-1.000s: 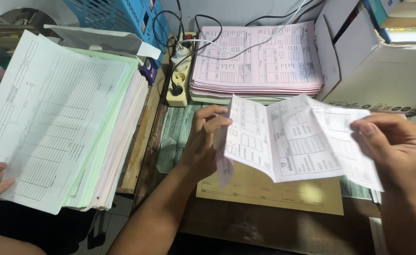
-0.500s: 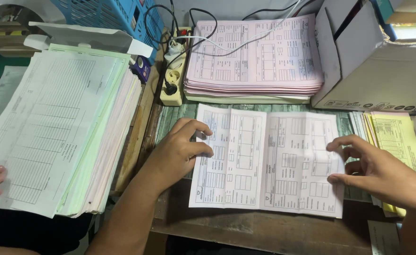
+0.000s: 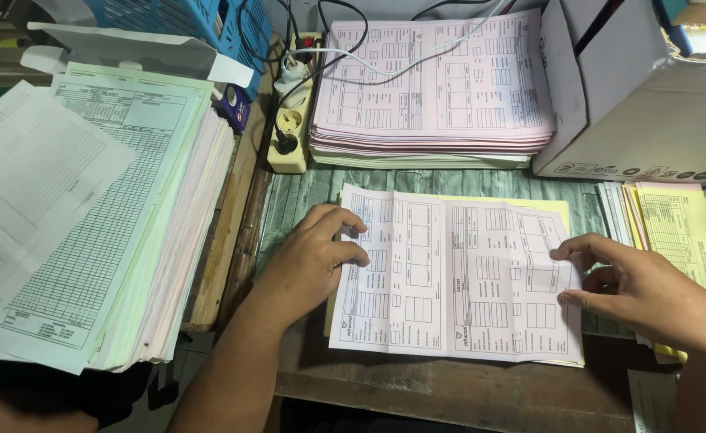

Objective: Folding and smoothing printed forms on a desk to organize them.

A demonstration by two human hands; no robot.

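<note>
On the desk, from the biggest thing down to the smallest:

Desk: a worn wooden table (image 3: 449, 389) with a pale green ribbed mat (image 3: 289, 200) over its middle; everything else lies on it.
Left stack: a tall pile of gridded forms (image 3: 104, 216), white and pale green on top, pink edges below, at the person's left and well apart from the hands.
Cardboard box: a white box (image 3: 649, 104) at the far right, its flap open, just beside the pink pile.
Pink pile: a thick stack of pink printed forms (image 3: 437, 88) at the far edge, with cables trailing over it.
White form: a creased white printed sheet (image 3: 457, 277) spread flat in front of the person, between both hands, lying on a yellow sheet (image 3: 557, 210) that shows at its top right corner.
Yellow forms: a smaller stack of yellow forms (image 3: 677, 232) to the right, partly under the right wrist.
Left hand: the left hand (image 3: 309, 265) rests palm down on the sheet's left edge, fingers loosely curled, pressing and gripping nothing.
Right hand: the right hand (image 3: 641, 289) lies open on the sheet's right edge, fingertips pressing the paper.
Power strip: a cream power strip (image 3: 293, 124) with plugs, left of the pink pile.
</note>
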